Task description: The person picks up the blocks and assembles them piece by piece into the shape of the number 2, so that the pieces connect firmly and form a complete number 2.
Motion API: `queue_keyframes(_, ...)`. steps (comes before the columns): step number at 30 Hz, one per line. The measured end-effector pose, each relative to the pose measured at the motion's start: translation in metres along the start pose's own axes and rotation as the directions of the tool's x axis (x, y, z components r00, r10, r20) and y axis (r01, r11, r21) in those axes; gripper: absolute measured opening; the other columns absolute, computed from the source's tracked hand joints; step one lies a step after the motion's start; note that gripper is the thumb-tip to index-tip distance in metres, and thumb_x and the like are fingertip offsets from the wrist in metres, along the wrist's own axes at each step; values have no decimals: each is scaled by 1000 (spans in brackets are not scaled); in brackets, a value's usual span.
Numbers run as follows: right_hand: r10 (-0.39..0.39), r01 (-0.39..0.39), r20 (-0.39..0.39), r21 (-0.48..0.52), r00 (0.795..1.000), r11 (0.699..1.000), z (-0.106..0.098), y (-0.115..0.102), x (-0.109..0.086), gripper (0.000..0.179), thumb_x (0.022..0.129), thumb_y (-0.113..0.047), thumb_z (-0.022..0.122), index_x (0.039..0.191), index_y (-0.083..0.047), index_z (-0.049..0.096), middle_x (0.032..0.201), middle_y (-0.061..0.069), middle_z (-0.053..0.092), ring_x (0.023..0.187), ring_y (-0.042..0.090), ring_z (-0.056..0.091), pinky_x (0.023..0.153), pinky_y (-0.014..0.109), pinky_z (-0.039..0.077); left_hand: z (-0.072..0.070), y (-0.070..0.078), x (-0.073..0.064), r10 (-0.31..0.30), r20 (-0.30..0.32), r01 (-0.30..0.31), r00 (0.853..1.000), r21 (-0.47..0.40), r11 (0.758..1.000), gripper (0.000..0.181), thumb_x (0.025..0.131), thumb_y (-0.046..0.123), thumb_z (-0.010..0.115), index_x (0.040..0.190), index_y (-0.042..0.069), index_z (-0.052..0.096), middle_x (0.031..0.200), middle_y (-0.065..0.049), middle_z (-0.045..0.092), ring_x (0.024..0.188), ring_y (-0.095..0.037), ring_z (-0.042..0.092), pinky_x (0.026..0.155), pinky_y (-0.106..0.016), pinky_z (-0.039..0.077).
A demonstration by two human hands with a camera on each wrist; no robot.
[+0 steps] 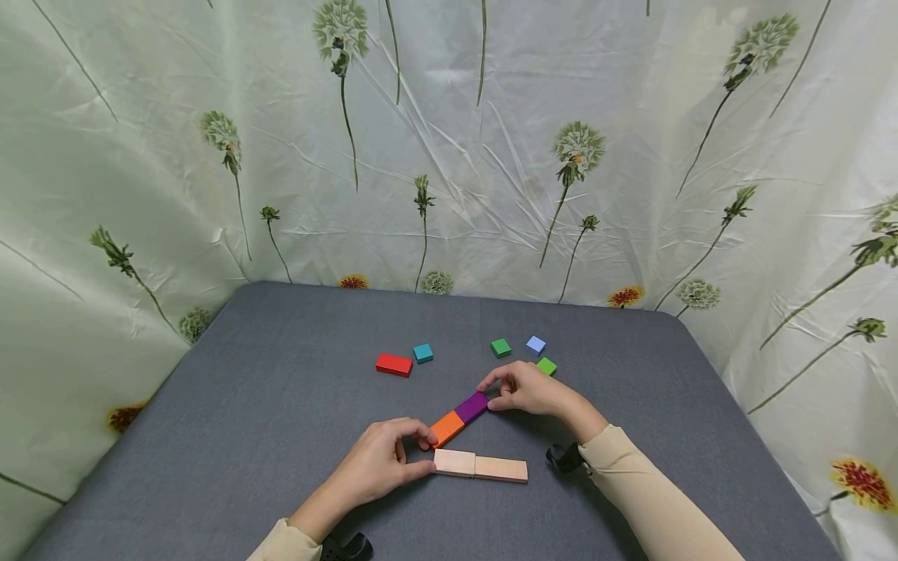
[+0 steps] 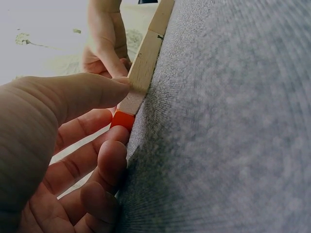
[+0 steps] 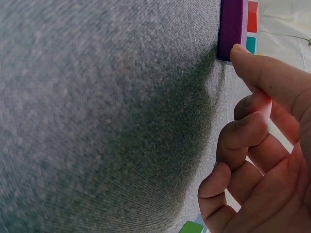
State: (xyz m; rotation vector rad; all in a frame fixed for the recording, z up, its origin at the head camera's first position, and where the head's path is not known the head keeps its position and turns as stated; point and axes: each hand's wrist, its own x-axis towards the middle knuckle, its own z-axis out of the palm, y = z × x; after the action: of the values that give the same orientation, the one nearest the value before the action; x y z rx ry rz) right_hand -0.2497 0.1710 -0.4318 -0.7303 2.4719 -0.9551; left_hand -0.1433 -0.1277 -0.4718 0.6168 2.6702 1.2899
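Note:
Near the middle of the table, an orange block (image 1: 447,429) and a purple block (image 1: 471,407) lie end to end in a slanting row. Two plain wooden blocks (image 1: 500,469) form another row in front, its left end close to the orange block's near end. My left hand (image 1: 379,460) holds the orange block's near end with curved fingers, its thumb on the left wooden block (image 2: 146,58). At the far end of the purple block, my right hand (image 1: 533,389) pinches with thumb and index finger; its other fingers (image 3: 243,136) are curled.
Farther back on the grey table (image 1: 281,374) lie a red block (image 1: 394,365) and a teal block (image 1: 423,353). A dark green block (image 1: 501,347), a light blue block (image 1: 536,345) and a bright green block (image 1: 546,365) lie beyond my right hand. A flowered curtain (image 1: 463,156) hangs behind the table.

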Motion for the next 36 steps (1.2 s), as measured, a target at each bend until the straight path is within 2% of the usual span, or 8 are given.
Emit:
queue_keyframes(12, 15, -15, -10, -6, 1000, 1000, -1, -1, 0, 26, 97, -12, 79, 123, -12, 78, 68, -8, 49, 62, 6, 43, 59, 21, 35, 0, -1, 0, 10, 2, -10, 1000, 1, 1000, 27, 85, 25, 93, 106, 24, 77, 92, 9, 66, 61, -1, 52, 59, -23, 48)
queue_keyframes(22, -5, 5, -13, 37, 1000, 999, -6, 2, -3, 28, 99, -13, 78, 125, -5, 75, 70, -6, 50, 63, 8, 42, 59, 22, 36, -1, -2, 1, 5, 17, -4, 1000, -17, 1000, 27, 86, 26, 93, 108, 24, 76, 81, 9, 62, 57, 0, 47, 55, -22, 43)
queue_keyframes(31, 0, 1, -63, 18, 998, 1000, -14, 4, -6, 26, 100, -16, 76, 124, -4, 76, 69, -5, 47, 64, 10, 42, 59, 23, 36, -1, -3, 0, 16, 23, -15, 1000, -28, 1000, 27, 87, 25, 92, 109, 23, 76, 77, 12, 61, 56, 1, 46, 53, -21, 41)
queue_keyframes(36, 27, -27, -105, -1, 994, 1000, -20, 8, -7, 25, 101, -16, 76, 123, -3, 76, 70, -5, 48, 64, 11, 42, 59, 24, 37, -1, -2, 0, 19, 20, -19, 1000, -31, 999, 27, 87, 24, 92, 109, 22, 76, 76, 13, 61, 56, 2, 45, 53, -21, 41)
